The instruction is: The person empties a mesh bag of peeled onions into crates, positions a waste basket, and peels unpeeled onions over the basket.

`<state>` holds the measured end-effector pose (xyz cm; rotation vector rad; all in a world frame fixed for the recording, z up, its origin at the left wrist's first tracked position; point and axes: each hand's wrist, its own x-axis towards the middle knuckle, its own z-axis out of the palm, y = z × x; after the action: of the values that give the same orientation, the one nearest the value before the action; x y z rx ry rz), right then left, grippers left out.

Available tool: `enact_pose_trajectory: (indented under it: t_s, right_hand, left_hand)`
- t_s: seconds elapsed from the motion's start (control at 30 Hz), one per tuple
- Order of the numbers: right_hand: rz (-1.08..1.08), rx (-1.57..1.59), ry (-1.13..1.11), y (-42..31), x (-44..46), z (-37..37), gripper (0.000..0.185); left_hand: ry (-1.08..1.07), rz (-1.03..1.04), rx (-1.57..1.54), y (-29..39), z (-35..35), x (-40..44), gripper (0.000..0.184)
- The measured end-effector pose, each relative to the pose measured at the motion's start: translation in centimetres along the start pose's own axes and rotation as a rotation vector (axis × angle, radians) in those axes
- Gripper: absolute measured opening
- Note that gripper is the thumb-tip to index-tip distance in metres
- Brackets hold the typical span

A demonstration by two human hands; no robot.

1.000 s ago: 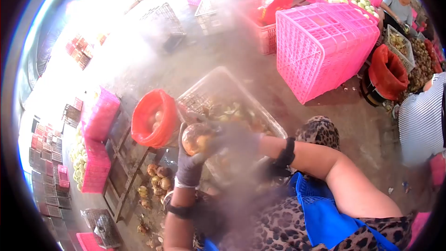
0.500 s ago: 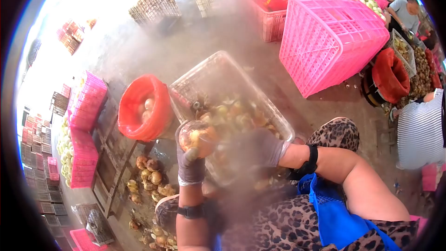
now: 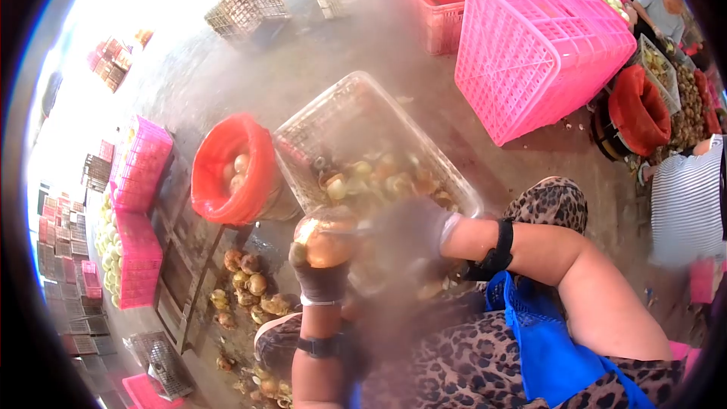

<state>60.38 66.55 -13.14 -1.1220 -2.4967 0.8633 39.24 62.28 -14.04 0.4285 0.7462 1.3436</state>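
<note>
While holding the round brown onion (image 3: 329,240) in the grey-gloved left hand (image 3: 322,282), at nine o'clock from the grey-gloved right hand (image 3: 419,231), hug its fat middle; likely firm, heavyish, slippery; too blurry to tell right hand's grip

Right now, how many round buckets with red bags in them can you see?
2. One bucket is left of the whitish crate in front; the other bucket is far right, past the big pink crates. More may be hidden.
</note>
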Motion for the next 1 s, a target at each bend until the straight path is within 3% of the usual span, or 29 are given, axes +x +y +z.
enact_pose_trajectory:
  t_s: [0.07, 0.1, 0.2, 0.27, 0.33, 0.37, 0.43, 0.47, 0.57, 0.77, 0.87, 0.9, 0.93, 0.97, 1.0]
  right_hand:
    - [0.029, -0.053, -0.05, 0.0, -0.3, 0.1, 0.01]
    - [0.062, -0.118, -0.077, -0.5, -0.3, -0.2, 0.01]
    - [0.068, -0.157, -0.069, -0.5, -0.3, -0.4, 0.012]
    - [0.04, -0.101, -0.023, 0.1, -0.4, 0.6, 0.012]
    - [0.016, -0.064, 0.008, 1.3, -0.2, 1.8, 0.013]
    - [0.01, -0.062, 0.007, 1.9, -0.3, 2.2, 0.013]
    - [0.015, -0.117, -0.077, 1.5, -0.3, 2.4, 0.012]
    - [-0.07, -0.05, -0.011, 2.7, -0.1, 5.0, 0.012]
    - [-0.138, 0.072, -0.06, 2.9, 0.1, 8.3, 0.015]
    - [-0.219, 0.356, -0.328, 2.4, -0.2, 7.9, 0.022]
    - [-0.202, 0.242, -0.269, 3.4, 0.0, 5.9, 0.025]
    - [-0.174, 0.073, -0.184, 3.4, 0.0, 4.5, 0.027]
    - [-0.133, -0.158, -0.186, 2.1, 0.3, 1.2, 0.028]
    - [0.13, 0.011, -0.173, 0.1, 0.1, -0.9, 0.03]
    - [0.154, 0.134, -0.075, -1.2, -0.3, -1.9, 0.031]
  left_hand:
    - [-0.06, 0.226, 0.494, 0.6, 0.6, 0.2, 0.089]
    - [-0.039, 0.223, 0.703, 1.6, 1.2, -0.1, 0.095]
    - [-0.099, -0.149, -0.016, 0.3, -2.3, 0.2, 0.095]
    - [-0.089, -0.207, -0.203, -0.7, -3.7, 0.0, 0.093]
    - [-0.001, -0.152, -0.041, -0.9, -1.8, -0.5, 0.092]
    - [-0.209, -0.078, 0.151, -0.7, -4.4, 0.8, 0.087]
    - [-0.169, 0.064, 0.253, -0.2, -1.3, 0.2, 0.081]
    - [-0.16, 0.111, 0.253, -0.5, -1.4, 0.1, 0.079]
    - [-0.036, 0.197, 0.391, -0.5, -0.5, 0.1, 0.086]
    - [-0.162, 0.135, 0.297, -0.5, -1.3, 0.3, 0.081]
    - [-0.237, -0.043, 0.202, 0.2, -3.5, 1.1, 0.081]
    - [-0.197, -0.009, 0.199, -0.3, -4.3, 1.3, 0.084]
    - [-0.117, -0.126, -0.032, -1.3, -5.9, 1.2, 0.089]
    - [-0.069, -0.128, -0.069, -1.5, -5.6, 0.9, 0.092]
    - [-0.02, -0.14, -0.106, -1.9, -5.2, 0.6, 0.094]
